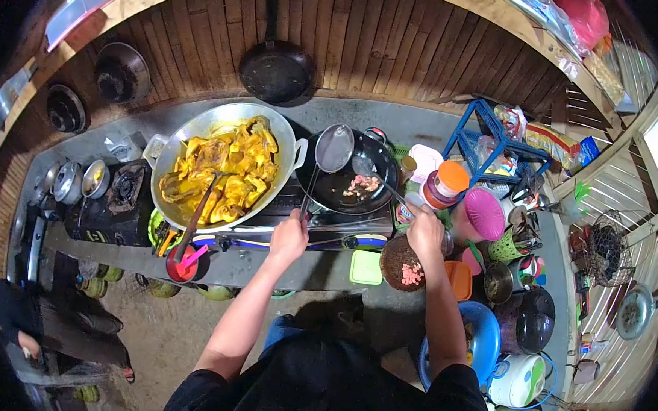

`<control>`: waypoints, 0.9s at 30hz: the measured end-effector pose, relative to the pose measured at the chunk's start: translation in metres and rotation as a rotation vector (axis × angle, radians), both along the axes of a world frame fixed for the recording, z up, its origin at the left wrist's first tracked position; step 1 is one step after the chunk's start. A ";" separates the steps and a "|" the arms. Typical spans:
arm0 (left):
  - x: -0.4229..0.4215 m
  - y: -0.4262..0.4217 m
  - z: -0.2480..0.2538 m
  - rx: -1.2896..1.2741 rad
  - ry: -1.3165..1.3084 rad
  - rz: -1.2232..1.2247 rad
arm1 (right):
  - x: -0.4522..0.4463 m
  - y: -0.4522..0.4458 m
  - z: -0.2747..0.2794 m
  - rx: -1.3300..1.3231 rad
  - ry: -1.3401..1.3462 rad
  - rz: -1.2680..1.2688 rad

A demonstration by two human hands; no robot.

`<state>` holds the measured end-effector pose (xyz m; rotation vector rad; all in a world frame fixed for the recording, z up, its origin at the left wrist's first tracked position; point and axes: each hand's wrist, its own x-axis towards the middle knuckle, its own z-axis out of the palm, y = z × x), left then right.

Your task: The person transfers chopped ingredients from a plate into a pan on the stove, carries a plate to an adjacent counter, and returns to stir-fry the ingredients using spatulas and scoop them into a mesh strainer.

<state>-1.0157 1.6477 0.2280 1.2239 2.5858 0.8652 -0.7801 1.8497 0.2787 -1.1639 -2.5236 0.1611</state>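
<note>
My left hand is closed on the handle of a round strainer, which is held over the left part of a black wok. In my right hand is the handle of a dark spatula, its blade inside the wok. Small pink pieces lie in the wok beside the spatula. More pink pieces rest on a round brown board below my right hand. Left of the wok stands a large pan of yellow chicken with a wooden-handled utensil in it.
A red cup and green lid sit near the front edge. At right are a pink basket, blue rack, blue basin and rice cooker. Another person is at lower left.
</note>
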 end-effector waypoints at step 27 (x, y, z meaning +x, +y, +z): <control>-0.003 0.001 0.011 -0.190 0.025 -0.047 | -0.024 0.000 0.011 -0.074 -0.154 -0.019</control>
